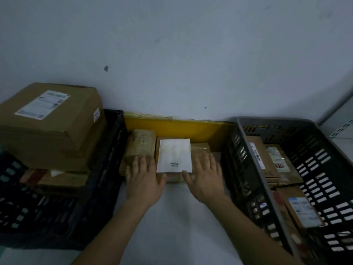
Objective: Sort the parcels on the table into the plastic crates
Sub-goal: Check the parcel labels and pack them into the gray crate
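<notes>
A few brown parcels lie on the white table (pixel 172 217) between two crates. The middle parcel (pixel 174 177) carries a white label sheet (pixel 174 155) on top. A taped brown parcel (pixel 140 148) lies left of it, another brown parcel (pixel 200 148) to the right. My left hand (pixel 144 178) rests flat with fingers spread on the left parcel's near end, thumb at the middle parcel's corner. My right hand (pixel 205 175) lies flat on the right side, thumb touching the label's near corner. Neither hand grips anything.
A black crate (pixel 107 169) on the left holds a big cardboard box (pixel 51 123) stacked on other parcels. A grey crate (pixel 254 169) on the right holds several flat brown parcels (pixel 267 161). A yellow board (pixel 175 129) and the wall stand behind.
</notes>
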Action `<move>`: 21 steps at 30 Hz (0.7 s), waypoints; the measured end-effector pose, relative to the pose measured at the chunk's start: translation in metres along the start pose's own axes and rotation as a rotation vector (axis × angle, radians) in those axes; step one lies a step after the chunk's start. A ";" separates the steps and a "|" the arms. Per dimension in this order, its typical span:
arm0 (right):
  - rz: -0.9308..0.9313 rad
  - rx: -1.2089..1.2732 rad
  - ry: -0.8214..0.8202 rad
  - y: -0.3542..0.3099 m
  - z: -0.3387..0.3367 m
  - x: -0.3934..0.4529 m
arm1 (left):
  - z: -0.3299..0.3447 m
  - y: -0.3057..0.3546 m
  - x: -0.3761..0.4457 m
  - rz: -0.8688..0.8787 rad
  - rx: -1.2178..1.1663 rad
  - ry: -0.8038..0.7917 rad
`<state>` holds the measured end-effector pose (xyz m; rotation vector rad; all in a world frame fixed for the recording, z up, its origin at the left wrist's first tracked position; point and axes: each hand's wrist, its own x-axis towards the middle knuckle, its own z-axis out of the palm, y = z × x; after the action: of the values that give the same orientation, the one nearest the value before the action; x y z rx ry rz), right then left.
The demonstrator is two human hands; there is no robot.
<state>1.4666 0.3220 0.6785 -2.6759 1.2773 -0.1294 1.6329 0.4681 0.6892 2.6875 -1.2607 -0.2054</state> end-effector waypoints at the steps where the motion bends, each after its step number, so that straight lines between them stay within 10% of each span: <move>1: 0.016 -0.010 -0.026 -0.003 0.009 -0.002 | 0.000 -0.005 0.002 0.007 0.002 -0.001; 21: 0.171 -0.147 -0.306 -0.023 0.090 0.071 | 0.027 -0.026 0.073 0.086 0.069 -0.113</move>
<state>1.5423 0.2919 0.5951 -2.5551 1.4504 0.3950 1.6938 0.4258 0.6533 2.7060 -1.4375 -0.3126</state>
